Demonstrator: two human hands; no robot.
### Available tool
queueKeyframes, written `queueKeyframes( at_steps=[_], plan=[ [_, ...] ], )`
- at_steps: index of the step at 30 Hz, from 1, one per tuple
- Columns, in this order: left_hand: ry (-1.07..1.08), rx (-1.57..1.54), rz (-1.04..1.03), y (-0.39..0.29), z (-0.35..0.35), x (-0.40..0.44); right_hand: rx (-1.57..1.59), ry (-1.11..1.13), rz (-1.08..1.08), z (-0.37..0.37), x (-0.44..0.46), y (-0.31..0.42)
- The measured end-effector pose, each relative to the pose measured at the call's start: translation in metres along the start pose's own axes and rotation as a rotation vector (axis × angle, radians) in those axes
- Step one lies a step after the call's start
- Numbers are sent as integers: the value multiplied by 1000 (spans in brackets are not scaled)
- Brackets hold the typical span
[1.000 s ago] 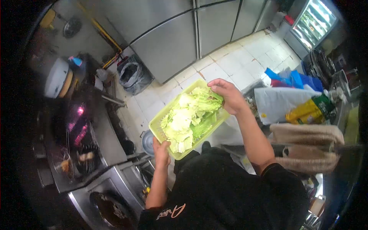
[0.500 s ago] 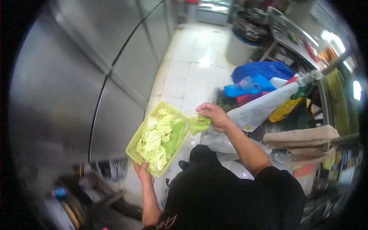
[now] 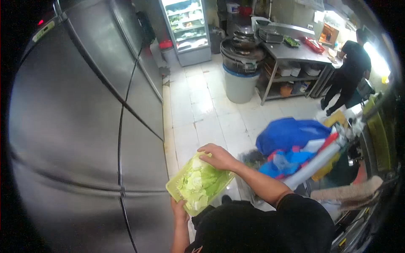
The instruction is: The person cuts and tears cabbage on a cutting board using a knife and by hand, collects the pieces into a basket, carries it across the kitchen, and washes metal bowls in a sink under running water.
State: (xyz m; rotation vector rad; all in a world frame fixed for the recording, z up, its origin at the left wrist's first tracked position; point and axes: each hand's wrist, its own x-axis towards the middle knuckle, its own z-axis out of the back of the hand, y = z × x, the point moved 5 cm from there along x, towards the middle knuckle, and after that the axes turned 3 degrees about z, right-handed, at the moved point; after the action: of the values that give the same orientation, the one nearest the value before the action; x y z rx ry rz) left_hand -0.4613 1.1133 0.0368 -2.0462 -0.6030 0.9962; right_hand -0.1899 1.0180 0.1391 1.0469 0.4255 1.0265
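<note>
A yellow-green plastic basket [image 3: 172, 185], tilted, holds a heap of pale green lettuce leaves [image 3: 196, 180]. My left hand [image 3: 179, 210] grips its near-left side, thumb at the rim and the other fingers mostly hidden beneath. Over the far-right end lies my right hand [image 3: 218, 157], fingers stretched out and thumb apart, touching the leaves. What is under its palm is hidden.
Tall steel refrigerator doors [image 3: 80, 114] line the left. Blue cloth or plastic [image 3: 291, 133] is piled at right, near a beige towel [image 3: 348, 192]. Ahead are a white barrel [image 3: 240, 88], a steel table [image 3: 295, 52], a glass-front fridge [image 3: 187, 29] and another person [image 3: 354, 61].
My right hand has moved left onto the basket; the loose leaf it held outside no longer shows there. The basket appears lower and further right, and the camera has tipped up.
</note>
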Motion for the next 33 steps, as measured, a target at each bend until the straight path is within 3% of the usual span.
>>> queueKeyframes(
  at_steps=[3, 7, 11, 20, 24, 27, 29, 33],
  plan=[
    [-6, -76, 17, 0, 1, 50, 26, 80, 48, 11, 64, -12],
    [-6, -32, -19, -31, 2, 166, -32, 55, -79, 28, 157, -67],
    [-83, 63, -23, -85, -33, 282, -132, -47, -189, 67, 188, -132],
    [232, 159, 89, -155, -212, 551, -14, -466, -840, 158, 160, -287],
    [128, 125, 121, -173, -289, 611, -112, -382, -687, 201, 275, -328],
    [281, 24, 221, -166, -292, 697, -78, -337, -563, 245, 400, -333],
    [308, -7, 201, -190, -326, 724, -94, -323, -403, 278, 484, -324],
    [229, 2, 140, -222, -385, 812, -80, -311, -361, 324, 599, -360]
  ],
)
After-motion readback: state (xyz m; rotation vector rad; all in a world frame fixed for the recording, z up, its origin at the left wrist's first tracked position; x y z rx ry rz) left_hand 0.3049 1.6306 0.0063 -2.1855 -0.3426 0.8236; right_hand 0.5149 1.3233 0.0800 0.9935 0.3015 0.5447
